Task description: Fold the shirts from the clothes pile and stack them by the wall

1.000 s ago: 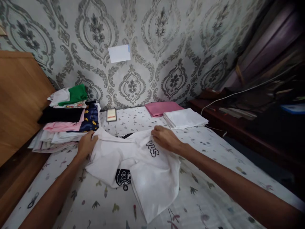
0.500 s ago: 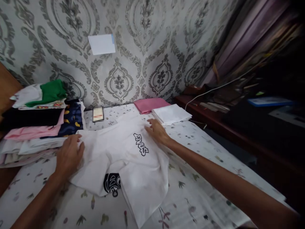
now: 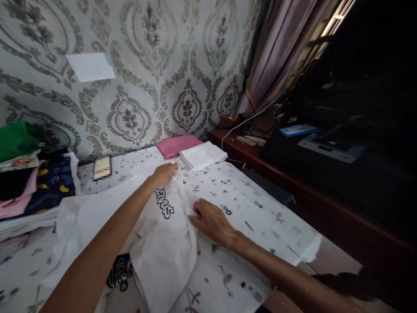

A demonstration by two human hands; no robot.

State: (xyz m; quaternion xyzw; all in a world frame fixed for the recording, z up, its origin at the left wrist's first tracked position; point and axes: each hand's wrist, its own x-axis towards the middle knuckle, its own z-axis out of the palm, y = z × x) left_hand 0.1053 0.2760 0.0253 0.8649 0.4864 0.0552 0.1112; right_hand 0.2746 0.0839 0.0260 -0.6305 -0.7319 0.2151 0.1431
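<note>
A white T-shirt [image 3: 163,243] with black lettering lies spread on the patterned sheet, one sleeve toward me. My left hand [image 3: 165,173] is closed on the shirt's fabric near its far right edge, above the lettering. Lower down, my right hand [image 3: 213,221] rests at the shirt's right edge, its fingers curled with the thumb near the fabric; whether cloth is pinched between them is hard to make out. My left forearm crosses over the shirt and hides part of it.
Folded white cloth [image 3: 203,155] and folded pink cloth [image 3: 177,145] lie by the patterned wall. A stack of folded clothes [image 3: 48,182] stands at the left, near a small blurred card [image 3: 102,168]. Dark red furniture [image 3: 276,174] with a cable borders the right.
My left hand has moved right from the shirt's left side to its far right edge. My right hand has come down along the right edge. The view has turned right.
</note>
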